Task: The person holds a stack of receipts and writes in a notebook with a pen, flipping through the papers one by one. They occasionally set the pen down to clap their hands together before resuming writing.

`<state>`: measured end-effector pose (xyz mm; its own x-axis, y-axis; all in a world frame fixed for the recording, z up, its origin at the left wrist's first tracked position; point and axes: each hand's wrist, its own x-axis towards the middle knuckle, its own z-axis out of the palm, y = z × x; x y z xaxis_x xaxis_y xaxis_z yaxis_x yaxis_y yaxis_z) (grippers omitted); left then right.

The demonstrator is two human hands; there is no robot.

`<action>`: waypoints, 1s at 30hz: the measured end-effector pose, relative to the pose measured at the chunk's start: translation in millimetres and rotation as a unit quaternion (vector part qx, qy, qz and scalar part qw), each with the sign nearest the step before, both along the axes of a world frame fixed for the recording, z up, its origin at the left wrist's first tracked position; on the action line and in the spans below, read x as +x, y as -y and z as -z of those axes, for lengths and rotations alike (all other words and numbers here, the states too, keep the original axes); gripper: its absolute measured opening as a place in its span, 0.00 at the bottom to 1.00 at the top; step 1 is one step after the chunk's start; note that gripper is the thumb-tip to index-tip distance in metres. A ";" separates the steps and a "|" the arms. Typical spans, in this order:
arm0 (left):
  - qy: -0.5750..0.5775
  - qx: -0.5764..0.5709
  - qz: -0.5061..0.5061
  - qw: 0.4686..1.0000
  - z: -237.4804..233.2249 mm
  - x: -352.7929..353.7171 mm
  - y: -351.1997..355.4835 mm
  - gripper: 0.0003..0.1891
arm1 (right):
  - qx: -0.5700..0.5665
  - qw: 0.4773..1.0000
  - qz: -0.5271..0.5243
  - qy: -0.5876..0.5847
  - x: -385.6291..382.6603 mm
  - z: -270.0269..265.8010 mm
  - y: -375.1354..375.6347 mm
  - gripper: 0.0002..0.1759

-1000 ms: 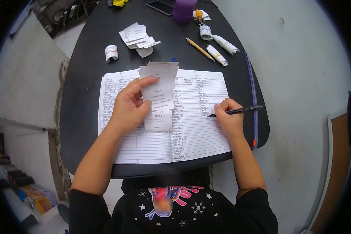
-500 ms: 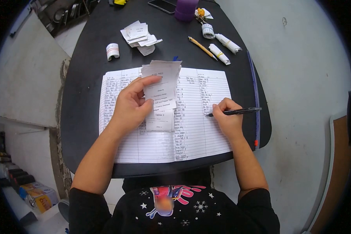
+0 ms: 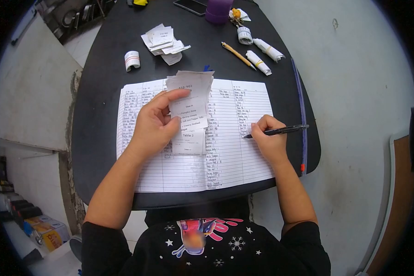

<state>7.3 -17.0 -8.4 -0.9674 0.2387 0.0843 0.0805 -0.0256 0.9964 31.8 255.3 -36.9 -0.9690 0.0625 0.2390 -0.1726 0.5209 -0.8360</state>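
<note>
My left hand [image 3: 158, 119] is closed on a small stack of printed order receipts [image 3: 191, 108], held over the middle of an open notebook [image 3: 170, 177]. Part of the left page lies hidden under that hand and the slips. The lined pages carry columns of handwriting. On the right page, my right hand [image 3: 270, 138] grips a black pen [image 3: 287, 130], its tip at the column of writing there.
Beyond the notebook on the black table [image 3: 110, 50] lie a pile of receipts [image 3: 163, 43], a curled receipt [image 3: 132, 60], rolled papers [image 3: 258, 62], a wooden pen [image 3: 238, 55], a purple container [image 3: 218, 11] and a phone [image 3: 191, 6]. A blue zip strip [image 3: 300, 106] runs along the right edge.
The pen and my right hand have shifted very slightly on the right page. My left hand and the receipts stay nearly still.
</note>
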 end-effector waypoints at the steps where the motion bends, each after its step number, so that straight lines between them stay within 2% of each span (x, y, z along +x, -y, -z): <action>1: -0.001 -0.006 -0.002 1.000 0.3 -0.2 0.0 0.28 | -0.002 1.000 0.003 0.004 0.0 -0.7 0.6 0.15; 30: -0.001 -0.002 0.001 1.000 0.2 1.4 -1.3 0.29 | -0.029 0.999 0.017 -0.001 1.6 -1.9 1.5 0.15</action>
